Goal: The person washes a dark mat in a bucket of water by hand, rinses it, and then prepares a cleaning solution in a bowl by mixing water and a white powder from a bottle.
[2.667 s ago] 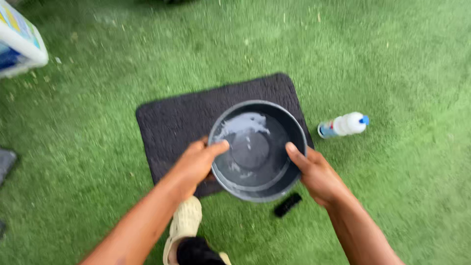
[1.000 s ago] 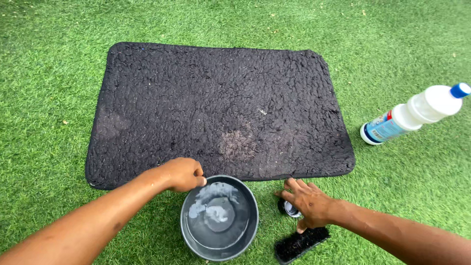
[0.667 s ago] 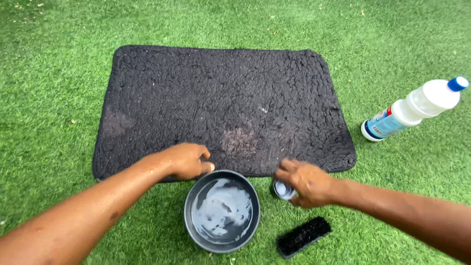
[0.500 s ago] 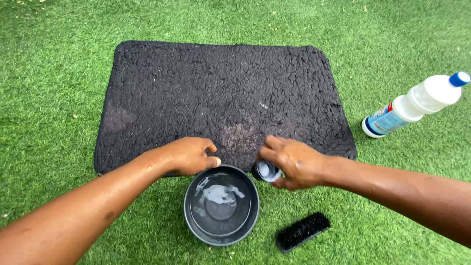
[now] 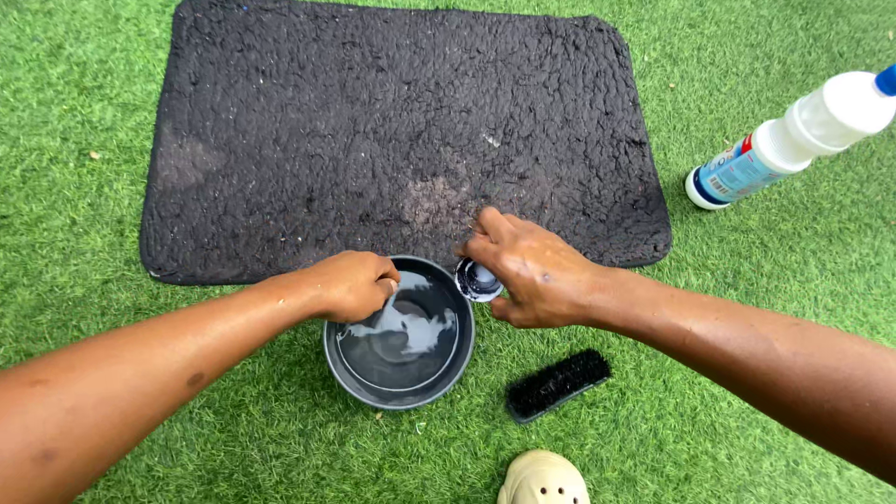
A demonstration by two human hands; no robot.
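**Green turf, dark mat, hands at the basin**

Grey basin (image 5: 399, 341) of soapy water on the grass, just off the black mat's (image 5: 392, 131) near edge. Left hand (image 5: 350, 285) curled over the rim, gripping it. Right hand (image 5: 527, 271) closed around a small round container (image 5: 478, 280) beside the rim — could tip or slop water if tugged. Black brush (image 5: 557, 383), white bottle (image 5: 793, 135) lying apart.

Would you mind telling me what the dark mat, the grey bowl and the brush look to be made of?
The mat looks like shaggy synthetic pile: matted black tufts with a paler worn patch. The bowl seems smooth grey plastic or enamelled metal; its wet inside shines, so I cannot tell which. The brush appears to have stiff black bristles, probably on a plastic back.
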